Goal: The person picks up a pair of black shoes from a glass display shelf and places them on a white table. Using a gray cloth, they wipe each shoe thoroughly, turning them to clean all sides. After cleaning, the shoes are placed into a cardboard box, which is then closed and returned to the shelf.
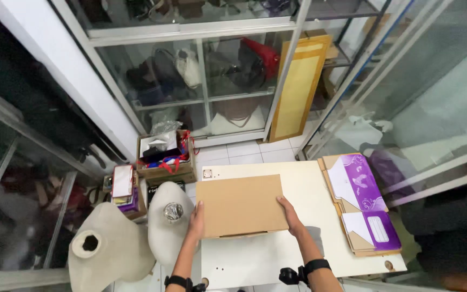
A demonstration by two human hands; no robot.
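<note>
On the white worktable, seen from above, largest to smallest:

1. Glass display cabinets [206, 81] – metal-framed, behind and to both sides of the table; bags and dark goods on the shelves, not clear enough to name singly.
2. White worktable [298, 184] – flat top, small holes near the corners.
3. Two mannequin torsos [109, 249] – cream fabric, neck openings up, on the floor just left of the table.
4. Flat cardboard piece [241, 205] – plain brown, rectangular, unprinted on the face shown, lying on the table's left half. It looks like a box blank or a closed flat carton; a thin lip shows along its near edge. Judged stage: early, as nothing shows folded up or raised.
5. Stack of flat purple-and-white printed carton blanks [360, 203] – on the table's right edge, well apart from the brown piece, untouched.
6. Open carton on the floor [166, 157] – beyond the table's far left corner, holding plastic wrap and red strapping.
7. Left hand [197, 219] – fingers curled over the brown piece's left edge, grasping it.
8. Right hand [288, 215] – fingers on the piece's right edge, gripping it; a dark wrist strap shows lower down the arm.
</note>
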